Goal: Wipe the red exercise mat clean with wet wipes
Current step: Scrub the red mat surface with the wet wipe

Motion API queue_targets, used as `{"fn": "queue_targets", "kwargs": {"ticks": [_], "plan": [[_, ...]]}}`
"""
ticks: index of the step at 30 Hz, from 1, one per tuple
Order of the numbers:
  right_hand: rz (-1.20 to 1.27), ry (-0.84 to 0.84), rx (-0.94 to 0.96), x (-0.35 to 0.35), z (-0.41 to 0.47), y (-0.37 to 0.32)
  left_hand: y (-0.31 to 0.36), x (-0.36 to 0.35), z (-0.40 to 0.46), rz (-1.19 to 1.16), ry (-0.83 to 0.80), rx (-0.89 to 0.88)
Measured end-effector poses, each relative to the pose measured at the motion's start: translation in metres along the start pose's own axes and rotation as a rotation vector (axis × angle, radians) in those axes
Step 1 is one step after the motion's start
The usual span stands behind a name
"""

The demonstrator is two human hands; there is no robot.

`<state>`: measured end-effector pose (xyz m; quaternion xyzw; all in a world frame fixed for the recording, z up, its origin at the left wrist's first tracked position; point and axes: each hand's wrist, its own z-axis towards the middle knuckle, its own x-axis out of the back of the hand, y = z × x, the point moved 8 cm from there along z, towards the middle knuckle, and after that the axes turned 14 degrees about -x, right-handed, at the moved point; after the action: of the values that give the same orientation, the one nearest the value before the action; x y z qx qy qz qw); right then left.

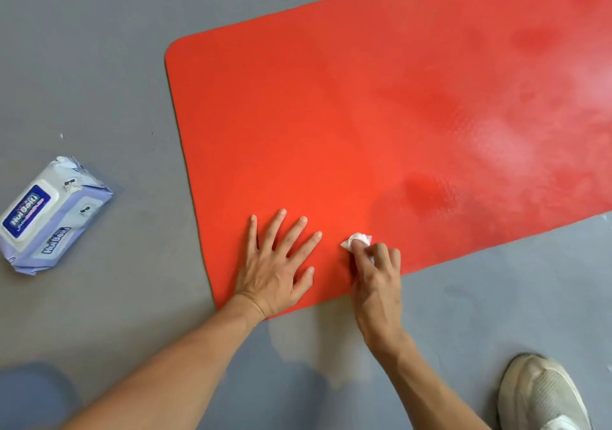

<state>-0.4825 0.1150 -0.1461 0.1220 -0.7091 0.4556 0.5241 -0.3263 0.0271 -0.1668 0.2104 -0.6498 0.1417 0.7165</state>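
Note:
The red exercise mat (364, 115) lies on the grey floor and runs off to the upper right, with paler damp-looking patches on its right part. My left hand (275, 267) lies flat on the mat's near edge, fingers spread and straight. Just to its right, my right hand (377, 270) pinches a small crumpled white wet wipe (357, 240) and holds it down on the mat near the near edge.
A pale blue pack of wet wipes (49, 217) lies on the grey floor (99, 65) left of the mat, lid shut. A beige sneaker (543, 393) stands at the bottom right. Part of a blue trouser knee (29, 393) shows at the bottom left.

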Motion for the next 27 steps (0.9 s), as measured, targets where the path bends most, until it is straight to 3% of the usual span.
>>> {"fn": "queue_targets", "kwargs": {"ticks": [4, 9, 11, 17, 19, 24, 27], "plan": [[-0.066, -0.166, 0.229, -0.006, -0.035, -0.002, -0.002, 0.0, -0.001, -0.013, 0.002, 0.033], [-0.069, 0.124, -0.164, 0.048, 0.027, 0.076, -0.001, -0.001, 0.0, 0.003, -0.019, 0.049], [-0.063, 0.159, -0.207, 0.047, 0.022, 0.073, -0.001, -0.002, 0.0, 0.007, -0.021, 0.052], [-0.016, -0.119, 0.201, 0.0, -0.041, 0.004, -0.001, -0.001, 0.0, 0.009, -0.022, 0.053], [-0.029, -0.108, 0.25, 0.01, -0.023, 0.016, -0.001, -0.001, 0.0, 0.006, -0.026, 0.057], [0.004, 0.161, -0.224, 0.043, 0.038, 0.073, -0.002, -0.003, 0.001, -0.006, -0.043, 0.055], [0.018, 0.084, -0.09, 0.014, 0.01, 0.024, -0.002, -0.005, 0.0, -0.012, -0.077, 0.059]]}}
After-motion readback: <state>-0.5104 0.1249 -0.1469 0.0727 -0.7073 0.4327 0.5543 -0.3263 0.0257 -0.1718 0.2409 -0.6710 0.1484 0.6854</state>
